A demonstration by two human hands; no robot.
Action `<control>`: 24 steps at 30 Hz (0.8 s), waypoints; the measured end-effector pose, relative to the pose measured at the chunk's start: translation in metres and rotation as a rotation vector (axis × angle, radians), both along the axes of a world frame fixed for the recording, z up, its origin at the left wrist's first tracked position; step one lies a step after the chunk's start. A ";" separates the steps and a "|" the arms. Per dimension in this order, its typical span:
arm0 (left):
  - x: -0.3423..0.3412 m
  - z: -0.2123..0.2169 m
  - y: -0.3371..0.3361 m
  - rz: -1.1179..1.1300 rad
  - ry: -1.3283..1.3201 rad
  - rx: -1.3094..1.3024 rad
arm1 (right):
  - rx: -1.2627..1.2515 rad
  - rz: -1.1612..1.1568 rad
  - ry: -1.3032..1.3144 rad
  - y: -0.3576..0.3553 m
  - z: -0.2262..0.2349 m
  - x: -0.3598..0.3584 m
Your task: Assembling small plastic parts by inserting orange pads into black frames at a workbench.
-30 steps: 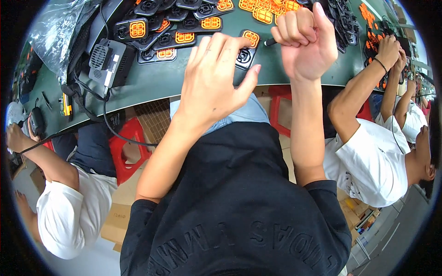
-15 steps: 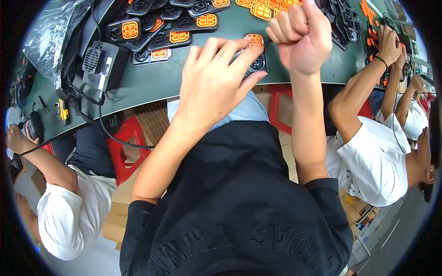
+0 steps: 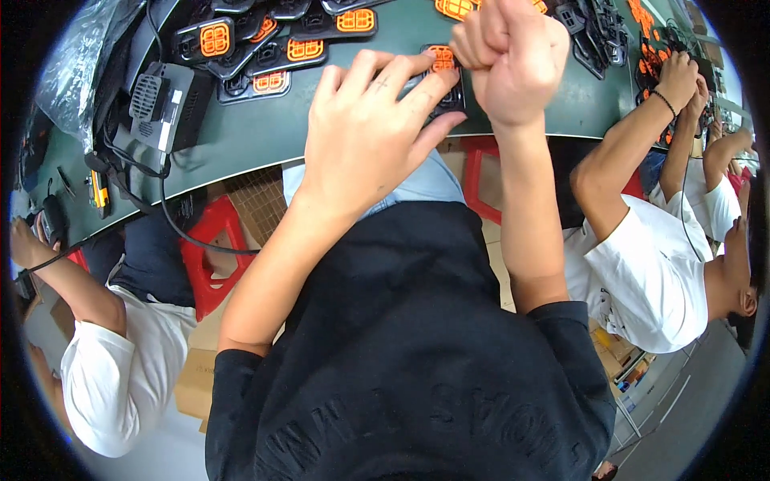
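Note:
Near the table's front edge lies a small black plastic panel (image 3: 455,98) with an orange grid-shaped insert (image 3: 441,58) at its far end. My left hand (image 3: 370,120) holds it from the left, its fingertips on the insert and its thumb stretched out at the near end. Just right of the panel is my right hand (image 3: 517,68), closed in a fist above the table. Whatever that fist grips is hidden by the fingers.
Black panels with orange inserts (image 3: 305,52) are piled at the far left. More orange grids (image 3: 457,8) lie beyond my hands, and black parts (image 3: 592,36) at the right. A grey-black power box (image 3: 156,104) with cables stands left. Co-workers sit on both sides.
The view has shifted slightly, so the table things appear a little up and left. My right fist has turned somewhat and sits closer to the panel. My left hand stays on the panel.

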State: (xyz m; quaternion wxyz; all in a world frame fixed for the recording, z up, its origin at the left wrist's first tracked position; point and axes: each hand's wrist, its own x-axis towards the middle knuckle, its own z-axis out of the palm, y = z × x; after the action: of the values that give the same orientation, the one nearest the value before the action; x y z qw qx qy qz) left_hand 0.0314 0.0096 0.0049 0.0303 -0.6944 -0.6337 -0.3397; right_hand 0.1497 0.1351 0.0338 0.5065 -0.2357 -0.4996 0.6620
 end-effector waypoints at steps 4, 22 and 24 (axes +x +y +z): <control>0.002 0.000 0.002 -0.001 -0.009 -0.002 | 0.197 0.323 0.545 0.019 -0.005 -0.003; -0.004 -0.003 -0.005 -0.149 -0.056 0.040 | -0.068 0.061 0.146 0.012 0.025 0.014; -0.004 -0.003 -0.005 -0.146 -0.053 0.036 | 0.025 0.129 0.047 0.006 0.018 0.003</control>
State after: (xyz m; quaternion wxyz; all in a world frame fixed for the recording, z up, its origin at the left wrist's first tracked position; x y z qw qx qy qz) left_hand 0.0275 0.0043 0.0017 0.0013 -0.7288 -0.5757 -0.3707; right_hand 0.1524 0.1409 0.0515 0.4772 -0.1810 -0.5099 0.6925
